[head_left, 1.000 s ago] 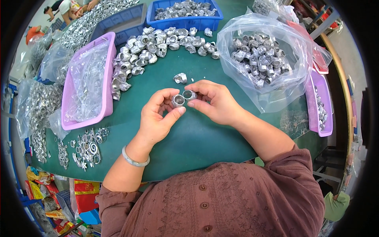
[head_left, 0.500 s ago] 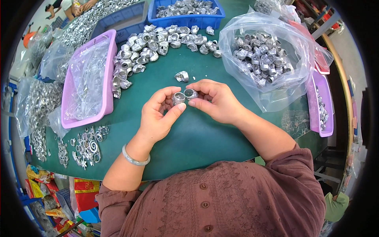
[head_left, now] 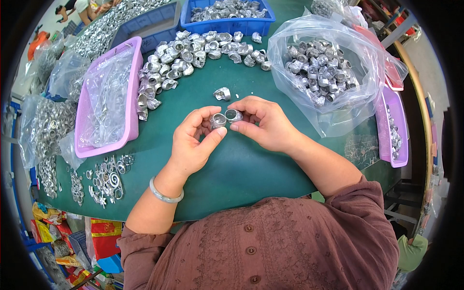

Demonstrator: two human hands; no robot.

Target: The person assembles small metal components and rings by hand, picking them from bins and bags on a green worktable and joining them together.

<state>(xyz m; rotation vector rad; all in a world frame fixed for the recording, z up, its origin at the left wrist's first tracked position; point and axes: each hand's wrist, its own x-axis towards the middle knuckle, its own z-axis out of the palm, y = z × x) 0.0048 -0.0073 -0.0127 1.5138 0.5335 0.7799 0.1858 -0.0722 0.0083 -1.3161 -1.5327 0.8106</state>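
Note:
My left hand (head_left: 195,142) pinches a small silver metal ring fitting (head_left: 218,120) between thumb and fingers. Close beside it, my right hand (head_left: 263,123) holds a second silver fitting (head_left: 234,114), and the two pieces touch side by side above the green table (head_left: 241,169). A single loose fitting (head_left: 223,94) lies on the table just beyond my fingers. A silver bangle (head_left: 163,193) circles my left wrist.
A heap of silver fittings (head_left: 193,53) spreads across the far table. A clear bag of fittings (head_left: 321,72) sits right, a purple basket (head_left: 104,104) with plastic left, a blue bin (head_left: 227,14) at the back. Small rings and washers (head_left: 106,179) lie near left; another purple tray (head_left: 396,130) far right.
Both hands stay in place with the two fittings held together; only slight finger shifts show.

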